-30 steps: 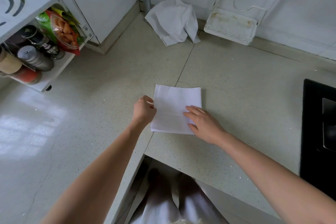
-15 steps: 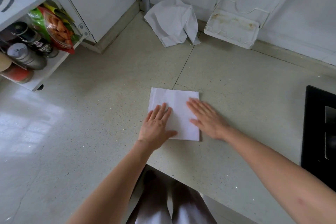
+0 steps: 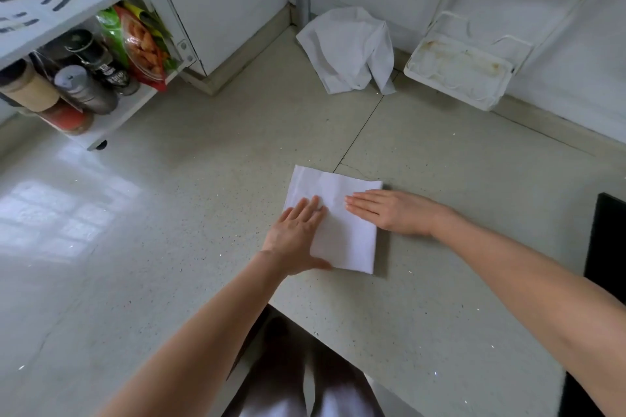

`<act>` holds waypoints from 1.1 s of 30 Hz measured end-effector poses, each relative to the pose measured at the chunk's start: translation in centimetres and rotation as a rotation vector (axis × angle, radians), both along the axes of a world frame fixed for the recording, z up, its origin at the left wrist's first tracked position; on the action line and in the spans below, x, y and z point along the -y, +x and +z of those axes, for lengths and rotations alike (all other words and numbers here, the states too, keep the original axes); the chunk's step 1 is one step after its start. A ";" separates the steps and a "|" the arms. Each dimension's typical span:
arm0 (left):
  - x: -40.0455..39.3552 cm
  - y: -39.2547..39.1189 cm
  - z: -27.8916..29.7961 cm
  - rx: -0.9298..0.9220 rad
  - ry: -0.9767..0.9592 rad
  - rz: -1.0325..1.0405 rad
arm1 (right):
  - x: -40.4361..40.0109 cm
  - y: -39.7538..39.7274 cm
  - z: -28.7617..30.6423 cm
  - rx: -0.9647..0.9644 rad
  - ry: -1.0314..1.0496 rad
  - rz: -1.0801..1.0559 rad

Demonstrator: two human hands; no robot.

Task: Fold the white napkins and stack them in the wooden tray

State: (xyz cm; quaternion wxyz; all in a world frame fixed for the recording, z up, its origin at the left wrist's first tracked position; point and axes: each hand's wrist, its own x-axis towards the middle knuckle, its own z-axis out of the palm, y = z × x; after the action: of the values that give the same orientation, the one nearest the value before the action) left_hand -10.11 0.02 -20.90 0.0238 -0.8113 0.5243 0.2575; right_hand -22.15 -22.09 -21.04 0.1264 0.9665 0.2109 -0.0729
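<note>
- Both hands lie flat on a folded white napkin (image 3: pixel 333 223) in the middle of the speckled surface (image 3: pixel 440 298): the left hand (image 3: pixel 298 230) presses its near left part with fingers straight, and the right hand (image 3: pixel 389 211) reaches in from the right edge, fingers extended across the cloth. Neither grips anything.
- The napkin sits close to the surface's front edge, so a sideways push while smoothing could likely slide it toward that edge or skew the layers.
- If the palms lift unevenly, the crease may spring open, since nothing else holds the fold down.
- A crumpled white cloth (image 3: pixel 349 51), probably another napkin awaiting folding, lies well apart in the back corner beside a stained white tray (image 3: pixel 457 78); reaching for it could drag a forearm across the finished fold.
- No wooden tray is in view, so the carry to it may undo the fold if the napkin is lifted by one corner.
</note>
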 end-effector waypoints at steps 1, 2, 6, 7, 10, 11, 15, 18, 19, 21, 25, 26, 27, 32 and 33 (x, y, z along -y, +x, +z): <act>0.2 0.3 0.4 -0.004 0.008 -0.004 | -0.3 0.3 -0.2 -0.007 0.011 -0.015; 0.3 0.5 0.9 -0.012 0.015 -0.007 | -0.8 0.5 -0.3 -0.021 -0.006 -0.044; 1.0 -0.4 3.1 -0.111 0.066 0.057 | -6.6 -0.3 1.6 -0.207 -0.110 -0.301; 1.1 -1.0 3.6 -0.131 0.093 0.028 | -8.5 -0.6 1.9 -0.309 -0.118 -0.365; 0.1 -2.4 3.7 -0.083 0.229 -0.196 | -12.8 -0.4 3.5 -0.603 -0.099 -0.545; -0.6 -2.6 3.4 -0.052 0.234 -0.255 | -13.4 -0.2 4.1 -0.636 -0.098 -0.564; -3.2 -1.4 2.2 -0.153 0.080 -0.255 | -13.8 0.4 5.9 -0.637 0.006 -0.615; -4.3 0.6 2.9 -0.340 -0.007 -0.122 | -11.8 0.1 6.6 -0.620 0.190 -0.675; -4.4 1.3 3.2 -0.374 -0.013 -0.074 | -10.6 -0.2 6.5 -0.628 0.314 -0.713; -4.3 2.0 3.6 -0.430 -0.055 0.045 | -8.1 -1.0 6.1 -0.594 0.640 -0.829; -2.4 2.6 2.6 -0.361 -0.189 0.354 | -5.2 -2.4 4.1 -0.328 1.075 -1.228; -1.8 2.6 2.2 -0.293 -0.200 0.391 | -5.1 -2.4 3.3 -0.280 1.094 -1.297; -1.4 2.6 1.7 -0.217 -0.195 0.404 | -5.1 -2.4 2.6 -0.253 1.091 -1.348; 0.1 2.2 0.8 0.001 -0.102 0.397 | -5.7 -1.8 1.2 -0.084 1.099 -1.478; 0.4 2.2 0.8 0.024 -0.088 0.394 | -5.7 -1.9 1.1 -0.049 1.108 -1.491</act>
State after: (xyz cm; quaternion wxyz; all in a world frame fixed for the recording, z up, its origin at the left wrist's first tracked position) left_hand -7.92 -0.34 -20.14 -0.0564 -0.9014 0.3661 0.2241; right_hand -24.00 -16.36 -19.91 -0.4375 0.7730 -0.4573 -0.0446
